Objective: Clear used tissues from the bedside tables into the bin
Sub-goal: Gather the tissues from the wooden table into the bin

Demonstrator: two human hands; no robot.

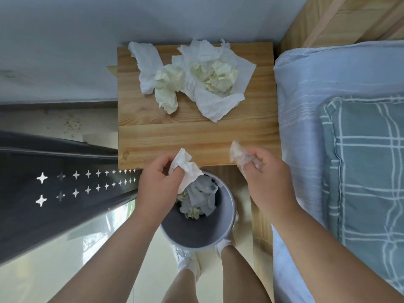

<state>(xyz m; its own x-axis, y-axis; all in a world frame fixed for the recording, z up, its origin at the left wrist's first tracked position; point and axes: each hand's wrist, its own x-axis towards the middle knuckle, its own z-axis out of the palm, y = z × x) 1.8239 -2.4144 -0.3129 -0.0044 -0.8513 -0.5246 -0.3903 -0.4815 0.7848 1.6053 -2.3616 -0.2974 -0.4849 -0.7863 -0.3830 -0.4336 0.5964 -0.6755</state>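
My forearms reach forward from the bottom of the view, and below them my legs and white shoes point(185, 259) stand on the pale glossy floor point(54, 259). To my right is the bed point(328, 84), the largest thing here, under a pale blue striped cover, with a teal checked pillow point(367, 160) lying on it. To my left hangs a dark grey panel point(43, 167) pierced with two rows of star-shaped cutouts.

Straight ahead stands the wooden bedside table point(196, 132), pushed against the white wall point(65, 40) and just beside the bed. On its far half lies a heap of used tissues point(196, 77): crumpled white sheets mixed with cream-coloured balls, touching and overlapping one another. The near half of the tabletop is bare wood.

The grey round bin point(196, 232) sits on the floor between my feet and the table's front edge. It already holds several crumpled tissues, white and cream, piled against its far wall.

My left hand point(157, 182) is closed around a white tissue point(185, 169), pinching it between thumb and fingers right over the bin's far rim, the loose end of the paper hanging down toward the opening. My right hand point(262, 169) hovers at the table's front edge, fingers closed on a small crumpled translucent wad point(240, 155) that looks like thin plastic or tissue; I cannot tell which.
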